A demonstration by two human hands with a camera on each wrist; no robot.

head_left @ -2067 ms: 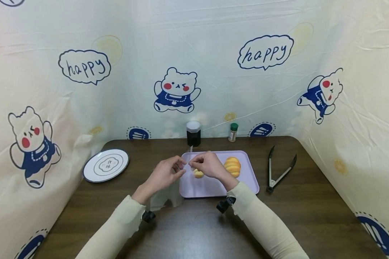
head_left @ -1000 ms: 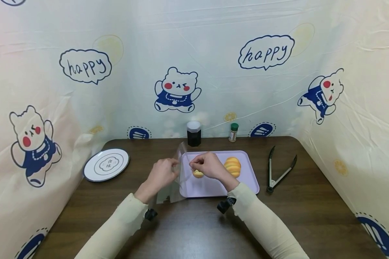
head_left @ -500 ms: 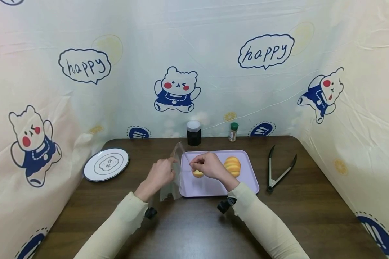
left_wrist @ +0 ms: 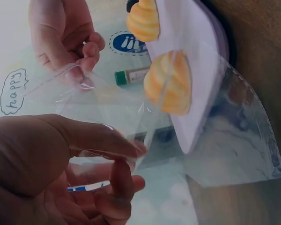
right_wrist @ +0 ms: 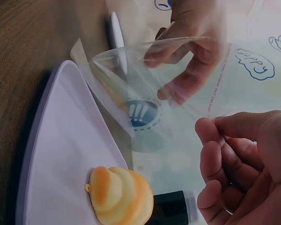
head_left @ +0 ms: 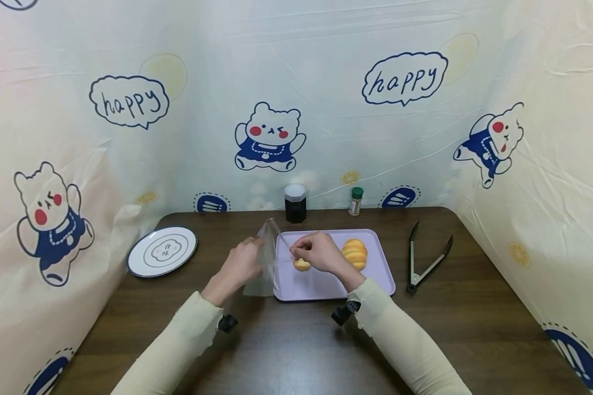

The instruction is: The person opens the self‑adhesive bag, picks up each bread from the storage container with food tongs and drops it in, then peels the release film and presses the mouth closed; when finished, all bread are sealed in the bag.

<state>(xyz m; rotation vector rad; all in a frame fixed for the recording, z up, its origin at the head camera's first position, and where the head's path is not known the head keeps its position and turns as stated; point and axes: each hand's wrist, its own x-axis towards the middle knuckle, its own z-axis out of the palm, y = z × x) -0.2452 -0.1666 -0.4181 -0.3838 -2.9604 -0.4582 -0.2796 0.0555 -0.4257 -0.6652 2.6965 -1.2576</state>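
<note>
A clear plastic bag (head_left: 267,263) hangs between my two hands over the left edge of the lilac tray (head_left: 326,288). My left hand (head_left: 239,266) holds the bag's near-left side; in the left wrist view its thumb and forefinger (left_wrist: 124,180) meet at the film. With thumb and forefinger my right hand (head_left: 321,253) pinches the bag's edge, plainest in the right wrist view. The bag's film (left_wrist: 239,140) spreads out in the left wrist view. On the tray are a larger striped bread roll (head_left: 354,254) and a smaller one (head_left: 301,265), partly hidden by my right hand.
A white plate (head_left: 138,263) lies at the left. Spread tongs (head_left: 414,278) lie to the right of the tray. A dark jar with a pale lid (head_left: 295,207) and a green-capped shaker (head_left: 356,203) stand at the back edge of the brown table (head_left: 296,351).
My left hand has shifted left, away from the right hand, and its hold on the bag has changed. The bag has spread and its lower end has risen. My right hand stays almost still.
</note>
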